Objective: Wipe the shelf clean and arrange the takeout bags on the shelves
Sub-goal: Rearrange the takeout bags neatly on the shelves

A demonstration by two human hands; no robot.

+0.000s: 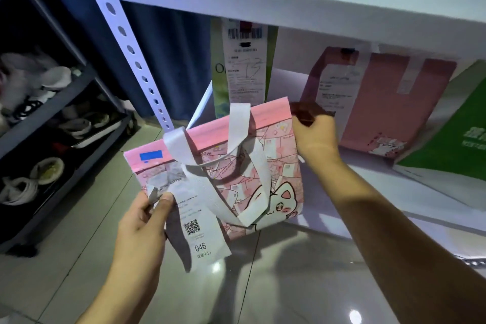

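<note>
You had the bag pinched at both ends, left hand on its receipt, right hand at 2 o'clock; best slide it upright onto the shelf

Takeout pickup room — receipted bags on shelving.

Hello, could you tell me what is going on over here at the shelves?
A person holds a pink cat-print takeout bag in front of the white shelf. The right hand grips its top corner; the left hand pinches its receipt. Three other bags already stand on the shelf.
</note>
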